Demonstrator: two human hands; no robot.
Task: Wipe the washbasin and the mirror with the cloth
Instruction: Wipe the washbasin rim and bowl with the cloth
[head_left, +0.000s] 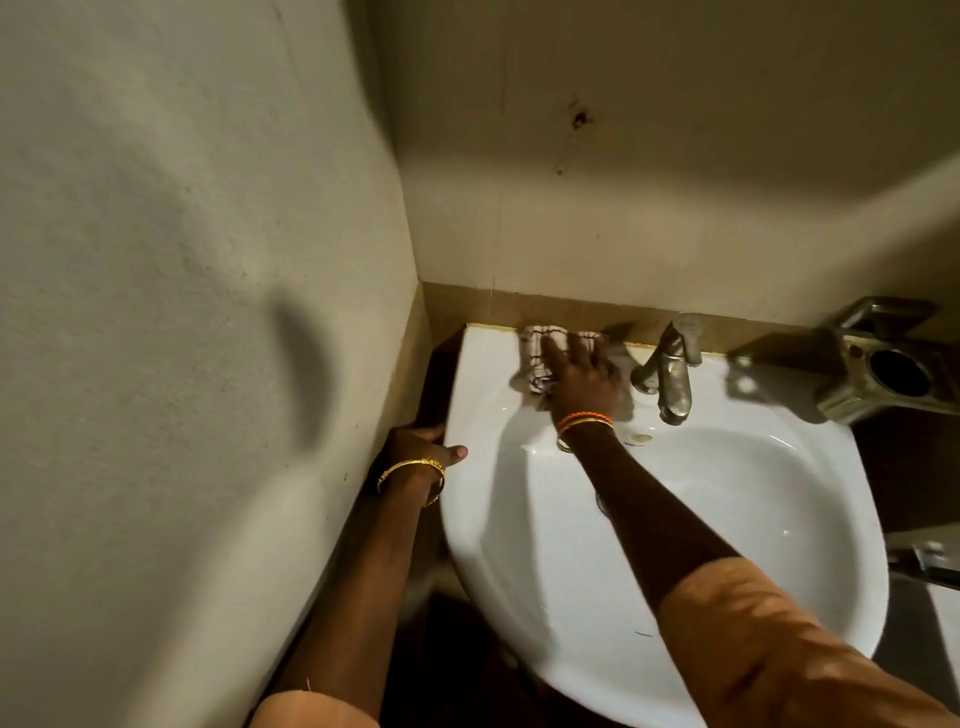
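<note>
A white washbasin (727, 519) fills the lower right, set into a corner. My right hand (582, 376) presses flat on a pale checked cloth (540, 345) on the basin's back ledge, left of the metal tap (670, 371). My left hand (423, 447) grips the basin's left rim, thumb on top and fingers under the edge. Both wrists wear bangles. No mirror is in view.
A rough plaster wall (182, 312) stands close on the left and a pale wall (675, 182) rises behind the basin. A metal holder (883, 364) with a round hole sits at the far right on a dark counter. The floor below is dark.
</note>
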